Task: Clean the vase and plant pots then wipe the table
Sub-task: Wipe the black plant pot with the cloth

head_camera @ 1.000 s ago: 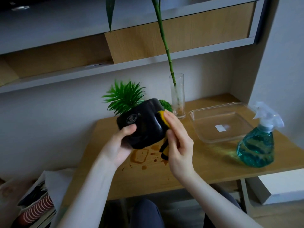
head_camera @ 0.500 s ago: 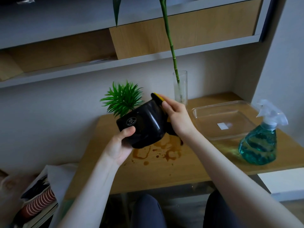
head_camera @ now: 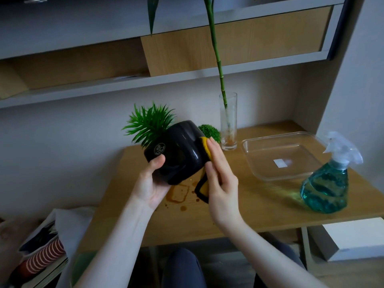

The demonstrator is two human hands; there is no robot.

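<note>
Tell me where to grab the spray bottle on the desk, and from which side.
Take the spray bottle by its narrow neck just under the white trigger head, coming from the near desk edge. It stands upright, the teal body flares too wide below for a wrap, and the clear tray crowds its far side.

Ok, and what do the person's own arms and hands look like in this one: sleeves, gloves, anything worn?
Both forearms are bare up to the frame edge, with no sleeves visible. The left hand and right hand wear no gloves, and no rings, watch or bracelet show on the visible sides. Nails look short and unpainted. Below the table edge, the knees are in dark blue-grey trousers.
</note>
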